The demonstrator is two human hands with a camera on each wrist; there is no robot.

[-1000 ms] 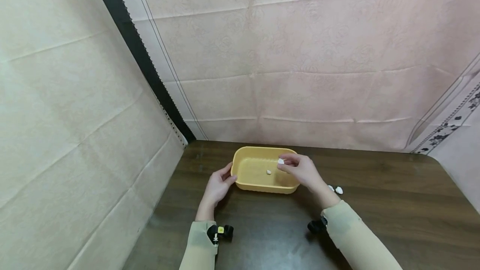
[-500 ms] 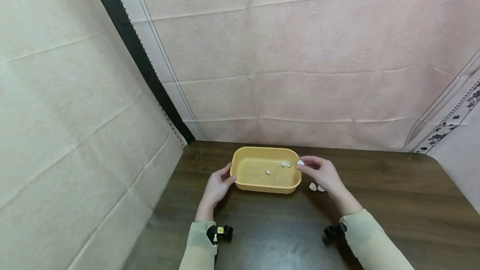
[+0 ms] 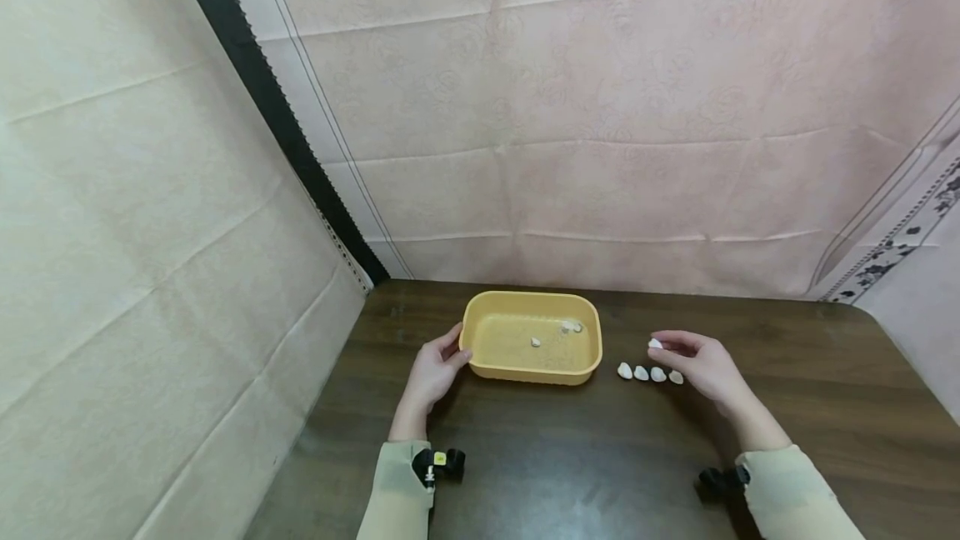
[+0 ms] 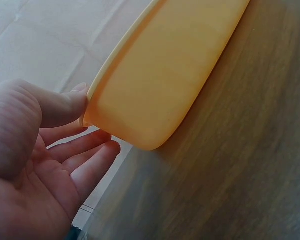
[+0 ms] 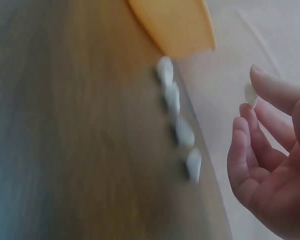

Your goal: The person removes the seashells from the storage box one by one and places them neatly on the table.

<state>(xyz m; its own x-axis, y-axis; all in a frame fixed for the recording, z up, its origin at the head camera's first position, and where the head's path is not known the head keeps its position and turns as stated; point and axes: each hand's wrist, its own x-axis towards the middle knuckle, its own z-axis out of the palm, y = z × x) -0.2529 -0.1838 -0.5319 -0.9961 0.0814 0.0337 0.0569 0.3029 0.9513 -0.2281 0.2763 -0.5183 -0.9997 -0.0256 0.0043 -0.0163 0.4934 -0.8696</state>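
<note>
A shallow yellow plastic tray (image 3: 531,376) stands on the wooden table, with a few small whitish shells (image 3: 572,327) inside. My left hand (image 3: 431,369) pinches its left end. In the left wrist view the thumb lies on the tray's rim (image 4: 97,80) and the index finger goes behind it. My right hand (image 3: 701,362) holds a small white shell (image 5: 250,95) between thumb and fingertips, raised above the table. Below it, several white shells (image 3: 641,372) lie in a row to the right of the tray; they are blurred in the right wrist view.
The dark wooden table (image 3: 540,457) meets a pale patterned cloth wall (image 3: 600,190) at its back edge. Another cloth wall (image 3: 172,315) runs along the left. Fine sandy grit lies on the tray's floor.
My right hand has moved from over the tray to the right, carrying a shell, and now hovers above the row. More of the row shows. My left hand has stayed on the tray.
</note>
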